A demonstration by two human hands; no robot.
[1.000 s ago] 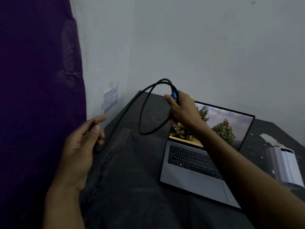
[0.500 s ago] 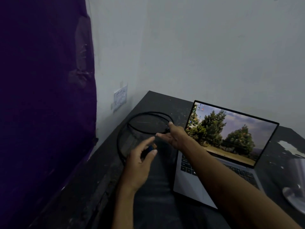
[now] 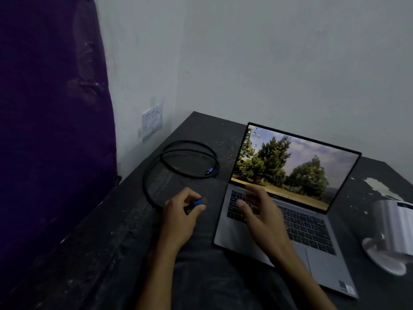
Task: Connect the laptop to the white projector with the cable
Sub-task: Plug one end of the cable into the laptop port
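Observation:
A black cable lies coiled on the dark table, left of the open grey laptop. Its far plug with a blue collar rests on the table near the laptop's left hinge. My left hand pinches the cable's other blue-collared plug, which points toward the laptop's left side. Over the left part of the keyboard hovers my right hand, fingers spread and empty. The white projector stands at the right edge, partly cut off.
The dark table sits in a wall corner. A purple curtain hangs along its left side. A white wall socket is on the left wall above the table. White paint patches mark the table behind the projector.
My right hand let the cable coil down onto the table and pulled back over the keyboard. My left hand has taken hold of one blue plug.

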